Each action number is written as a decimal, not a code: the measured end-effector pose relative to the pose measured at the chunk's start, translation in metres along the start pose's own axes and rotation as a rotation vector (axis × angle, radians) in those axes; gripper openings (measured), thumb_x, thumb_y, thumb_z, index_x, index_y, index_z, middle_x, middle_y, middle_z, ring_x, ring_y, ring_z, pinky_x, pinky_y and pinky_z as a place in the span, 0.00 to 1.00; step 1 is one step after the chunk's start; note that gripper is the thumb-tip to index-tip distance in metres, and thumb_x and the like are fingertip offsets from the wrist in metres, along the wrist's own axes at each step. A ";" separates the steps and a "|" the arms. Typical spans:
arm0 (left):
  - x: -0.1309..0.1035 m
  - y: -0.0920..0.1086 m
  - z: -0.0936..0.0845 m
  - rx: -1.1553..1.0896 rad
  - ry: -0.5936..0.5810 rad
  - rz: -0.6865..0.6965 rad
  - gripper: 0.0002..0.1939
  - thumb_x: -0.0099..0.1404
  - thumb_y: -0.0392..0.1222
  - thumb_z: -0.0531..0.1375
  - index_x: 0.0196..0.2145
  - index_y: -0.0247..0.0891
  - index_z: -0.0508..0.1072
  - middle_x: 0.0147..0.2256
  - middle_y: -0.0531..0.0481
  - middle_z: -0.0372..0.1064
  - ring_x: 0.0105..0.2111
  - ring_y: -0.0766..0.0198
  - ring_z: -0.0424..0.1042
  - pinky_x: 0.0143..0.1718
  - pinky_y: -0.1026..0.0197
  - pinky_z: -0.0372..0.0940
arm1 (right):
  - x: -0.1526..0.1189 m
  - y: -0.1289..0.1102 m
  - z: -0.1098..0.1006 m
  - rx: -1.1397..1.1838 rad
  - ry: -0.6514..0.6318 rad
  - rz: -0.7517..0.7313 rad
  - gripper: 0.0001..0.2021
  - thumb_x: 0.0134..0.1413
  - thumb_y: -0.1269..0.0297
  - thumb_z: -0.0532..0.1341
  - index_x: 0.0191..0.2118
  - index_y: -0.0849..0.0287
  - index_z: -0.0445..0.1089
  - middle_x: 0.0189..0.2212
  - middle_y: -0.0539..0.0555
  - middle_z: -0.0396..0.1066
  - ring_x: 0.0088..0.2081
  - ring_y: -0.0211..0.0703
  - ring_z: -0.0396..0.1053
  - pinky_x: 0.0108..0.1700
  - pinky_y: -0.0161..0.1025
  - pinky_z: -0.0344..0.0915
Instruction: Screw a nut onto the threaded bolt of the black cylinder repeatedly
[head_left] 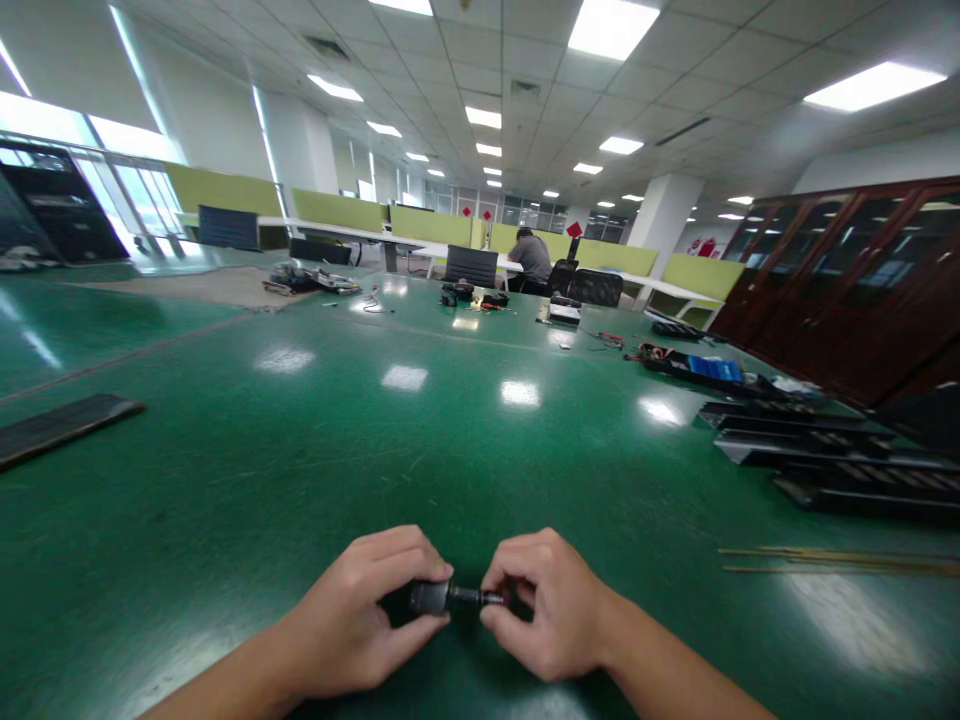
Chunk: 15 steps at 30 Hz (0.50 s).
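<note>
Low in the head view, a small dark part [430, 598] lies level between my hands, with a thick black body at the left and a thin shaft at the right. My left hand [367, 605] grips the thick body between thumb and fingers. The shaft's right tip is pinched by the thumb and forefinger of my right hand [553, 607]. Its exact kind cannot be made out. Both hands are just over the green tabletop [405, 450].
Thin brass-coloured rods [832, 560] lie at the right, below several black metal rails [825, 440]. A dark flat bar [64, 422] is at the left. Electronic parts and tools [472, 295] are spread along the far side. A person [531, 257] sits beyond the table.
</note>
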<state>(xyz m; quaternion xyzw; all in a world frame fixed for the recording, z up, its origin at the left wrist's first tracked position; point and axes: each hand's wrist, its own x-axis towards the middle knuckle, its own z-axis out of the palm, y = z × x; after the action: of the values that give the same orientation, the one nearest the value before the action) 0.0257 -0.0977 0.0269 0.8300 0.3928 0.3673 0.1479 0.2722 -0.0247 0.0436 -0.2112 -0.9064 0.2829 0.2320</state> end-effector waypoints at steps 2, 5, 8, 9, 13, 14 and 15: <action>0.000 -0.001 0.000 -0.004 -0.003 0.005 0.12 0.62 0.31 0.63 0.44 0.39 0.71 0.37 0.47 0.72 0.36 0.62 0.72 0.36 0.60 0.65 | 0.000 0.001 0.000 -0.003 -0.004 0.006 0.04 0.44 0.70 0.65 0.31 0.59 0.72 0.20 0.44 0.63 0.20 0.33 0.56 0.25 0.32 0.52; 0.000 -0.001 -0.001 -0.003 0.004 0.007 0.13 0.62 0.31 0.63 0.45 0.40 0.71 0.37 0.47 0.72 0.37 0.62 0.72 0.37 0.60 0.66 | 0.000 0.001 -0.001 0.001 -0.005 0.011 0.04 0.44 0.70 0.65 0.30 0.59 0.72 0.21 0.45 0.64 0.20 0.32 0.56 0.24 0.32 0.52; 0.000 0.000 -0.002 0.004 0.021 0.001 0.14 0.62 0.31 0.64 0.45 0.40 0.71 0.38 0.47 0.73 0.37 0.62 0.72 0.37 0.60 0.66 | 0.000 0.001 -0.003 0.002 0.002 0.015 0.04 0.44 0.70 0.65 0.30 0.59 0.72 0.21 0.44 0.63 0.20 0.32 0.56 0.24 0.32 0.51; 0.001 0.000 -0.002 0.006 0.025 -0.001 0.14 0.62 0.31 0.64 0.45 0.40 0.71 0.37 0.48 0.72 0.37 0.62 0.72 0.37 0.60 0.66 | 0.000 0.001 -0.003 0.001 0.004 0.016 0.04 0.45 0.70 0.65 0.30 0.59 0.72 0.21 0.44 0.63 0.20 0.32 0.56 0.24 0.32 0.51; 0.001 0.000 -0.003 0.009 0.036 0.014 0.14 0.62 0.31 0.64 0.46 0.40 0.71 0.37 0.48 0.72 0.36 0.63 0.72 0.37 0.60 0.66 | 0.001 0.000 -0.004 0.000 0.007 0.018 0.04 0.45 0.70 0.65 0.30 0.59 0.72 0.20 0.44 0.63 0.20 0.32 0.55 0.24 0.32 0.51; 0.000 0.000 -0.004 0.009 0.037 0.015 0.15 0.62 0.31 0.64 0.46 0.40 0.71 0.37 0.48 0.72 0.36 0.63 0.72 0.37 0.61 0.66 | 0.001 0.000 -0.005 0.000 0.007 0.019 0.03 0.45 0.70 0.65 0.30 0.59 0.72 0.21 0.44 0.63 0.20 0.32 0.55 0.24 0.32 0.51; 0.000 0.000 -0.004 0.010 0.037 0.013 0.15 0.62 0.31 0.64 0.46 0.40 0.71 0.37 0.48 0.73 0.36 0.63 0.72 0.37 0.60 0.66 | 0.001 0.000 -0.005 0.001 0.007 0.020 0.03 0.45 0.70 0.65 0.30 0.59 0.72 0.21 0.45 0.64 0.20 0.32 0.56 0.24 0.32 0.52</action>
<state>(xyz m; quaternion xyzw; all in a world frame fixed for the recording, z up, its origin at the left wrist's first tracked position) 0.0228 -0.0977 0.0297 0.8263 0.3918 0.3818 0.1339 0.2744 -0.0226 0.0479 -0.2213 -0.9032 0.2850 0.2326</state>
